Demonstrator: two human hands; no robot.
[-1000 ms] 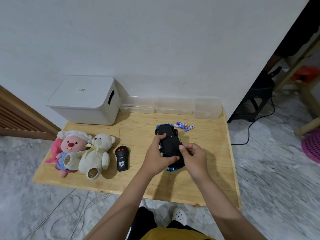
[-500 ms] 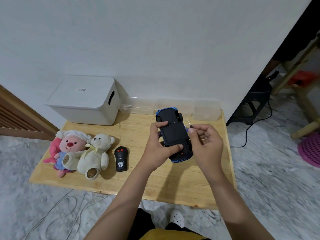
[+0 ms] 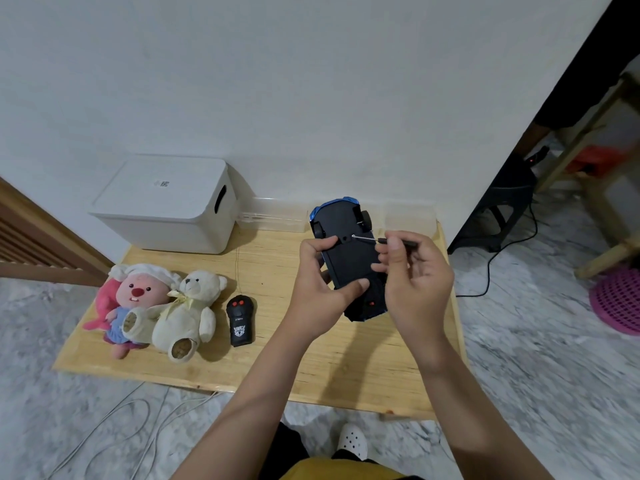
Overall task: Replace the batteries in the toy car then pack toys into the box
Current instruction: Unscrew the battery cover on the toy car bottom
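The blue toy car is held upside down above the wooden table, its black underside facing me. My left hand grips the car's left side, thumb across the underside. My right hand pinches a small screwdriver, whose metal tip touches a screw near the car's front wheels. A black remote control lies on the table. A pink plush toy and a cream teddy bear lie side by side at the left. The white lidded box stands at the back left. The batteries are hidden behind the car.
A row of clear plastic trays lines the wall behind the table. White cables trail on the marble floor in front. A black stool and a purple basket sit to the right.
The car was lifted off the table and tilted up, underside toward me. My right hand brought the screwdriver tip onto the screw near the front wheels.
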